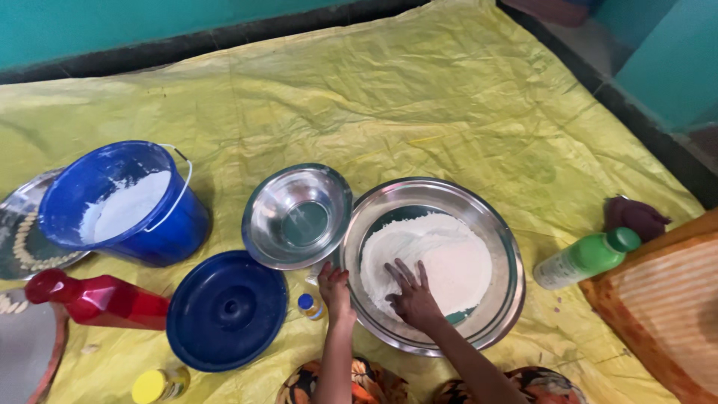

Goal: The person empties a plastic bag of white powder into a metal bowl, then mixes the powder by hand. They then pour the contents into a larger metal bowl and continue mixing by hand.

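In the big steel bowl (502, 247), the right hand (410, 293) lies flat on a mound of white flour (434, 258), fingers spread and pressing into it, pinching nothing. The left hand (334, 288) curls over that bowl's near-left rim, holding the edge; how tightly, I cannot tell. The bowl sits on the sheet just before the person's knees.

Just left of the left hand stands a tiny bottle (307, 304) with a blue cap and yellow band. Touching the big bowl's left rim is a smaller steel bowl (297, 215), tilted, with nothing in it. Below that lies a dark blue round lid (226, 310). Farther left, a blue bucket (127, 202) leans over, white powder inside, resting against a steel tray (19, 224). A red bottle (93, 299) lies on its side; a yellow-capped jar (158, 385) stands at the bottom edge. To the right, a green bottle (587, 258) with a white label lies beside a wooden board (658, 299).

All rests on a creased yellow plastic sheet (419, 97); teal walls (90, 26) behind
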